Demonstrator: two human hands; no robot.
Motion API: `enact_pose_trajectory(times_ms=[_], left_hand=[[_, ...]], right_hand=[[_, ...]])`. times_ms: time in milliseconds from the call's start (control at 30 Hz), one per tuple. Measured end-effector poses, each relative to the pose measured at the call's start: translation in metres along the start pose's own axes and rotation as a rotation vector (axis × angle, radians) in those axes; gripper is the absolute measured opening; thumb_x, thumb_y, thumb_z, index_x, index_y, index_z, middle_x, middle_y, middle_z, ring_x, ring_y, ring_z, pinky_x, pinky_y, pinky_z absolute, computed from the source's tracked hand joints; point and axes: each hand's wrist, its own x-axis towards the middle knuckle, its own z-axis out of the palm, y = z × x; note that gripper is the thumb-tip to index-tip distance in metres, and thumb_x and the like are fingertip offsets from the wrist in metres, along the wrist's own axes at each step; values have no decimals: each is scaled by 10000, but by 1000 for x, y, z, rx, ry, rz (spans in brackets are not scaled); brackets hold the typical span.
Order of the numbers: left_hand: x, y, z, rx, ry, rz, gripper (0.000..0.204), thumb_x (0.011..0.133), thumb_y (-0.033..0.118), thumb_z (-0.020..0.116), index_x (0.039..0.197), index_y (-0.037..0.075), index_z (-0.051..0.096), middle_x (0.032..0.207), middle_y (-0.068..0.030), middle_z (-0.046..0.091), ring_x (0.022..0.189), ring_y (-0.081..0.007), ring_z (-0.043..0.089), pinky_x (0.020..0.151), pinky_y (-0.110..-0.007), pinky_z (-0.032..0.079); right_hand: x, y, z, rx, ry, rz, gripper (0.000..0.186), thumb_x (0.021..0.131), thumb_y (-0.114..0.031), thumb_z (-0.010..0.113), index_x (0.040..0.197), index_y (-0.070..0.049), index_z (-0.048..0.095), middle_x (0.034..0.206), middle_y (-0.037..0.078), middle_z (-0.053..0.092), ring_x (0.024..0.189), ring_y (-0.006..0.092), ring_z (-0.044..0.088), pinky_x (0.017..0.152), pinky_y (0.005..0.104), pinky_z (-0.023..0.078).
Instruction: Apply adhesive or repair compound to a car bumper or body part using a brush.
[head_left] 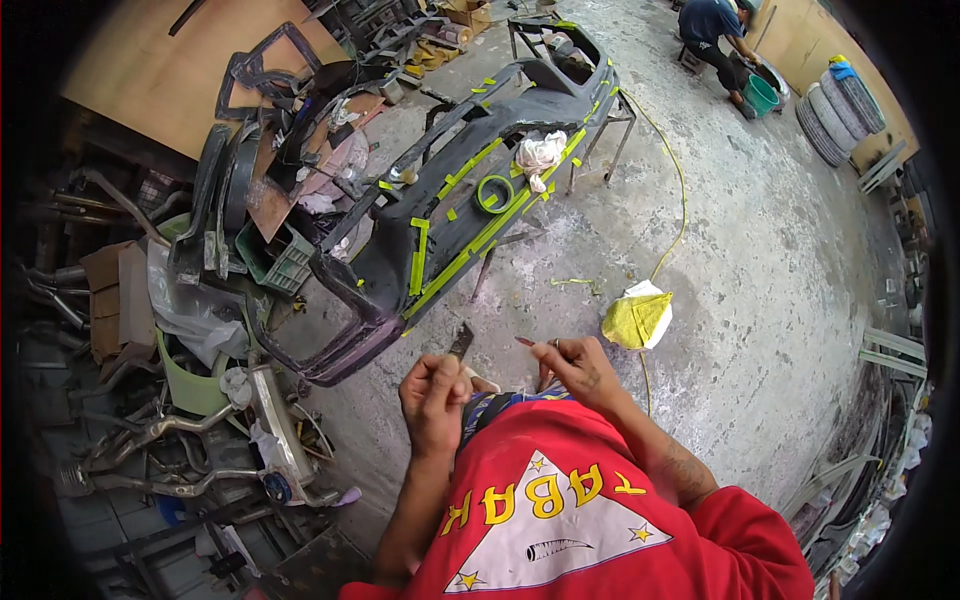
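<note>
Head: left hand (434, 402) partly hides strip (461, 341); piece (525, 342) in right hand (582, 372) unclear.

Bumper (468, 222) matt plast., flr (760, 270) rough

Treat as the supporting surface the grey concrete floor (770, 250), mottled with pale patches and scuffs. Note, across its middle, the slim legs of a metal stand (621, 148), a yellow hose (684, 192) running from there toward the near edge, and a strip of yellow-green tape (572, 281) lying loose. Locate a green bucket (761, 95) toward the far right corner and a group of tyres (838, 112) beside the right edge.
</note>
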Motion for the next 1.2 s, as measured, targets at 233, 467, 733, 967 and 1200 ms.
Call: enact_pose_trajectory(times_ms=[233,467,733,967,1200], left_hand=[[25,-55,-75,764,121,-74,179,913,180,700,834,57,598,658,15,562,561,-73,497,541,-232,405],[11,-14,-17,180,51,-70,182,950,187,678,863,48,601,691,-1,555,581,-61,481,531,-212,381],[11,-19,4,186,-4,-156,212,948,221,694,853,57,599,664,22,549,564,-52,486,525,-194,385],[11,-34,5,251,-55,-263,224,942,219,698,810,73,592,666,24,558,552,-41,466,509,-196,369],[11,-35,8,263,-94,-306,189,946,180,675,825,49,613,669,-5,575,536,-52,470,487,-198,364]], right_hand=[[-2,10,-10,212,-230,94,558,1024,-519,430,1061,-53,734,716,-17,523,680,81,433,618,264,350],[-1,-1,0,237,-243,90,391,1031,-349,518,1167,-27,693,900,35,661,798,113,566,752,272,475],[-2,-2,8,309,-264,-43,353,1016,-339,570,1213,-69,685,872,3,591,825,95,530,737,264,453],[-4,0,9,416,-231,-60,319,1019,-277,565,1197,-28,656,835,-4,551,799,91,505,722,270,432],[-4,-8,4,333,-286,-36,237,1035,-188,526,1035,29,622,956,55,638,911,113,591,815,270,479]])
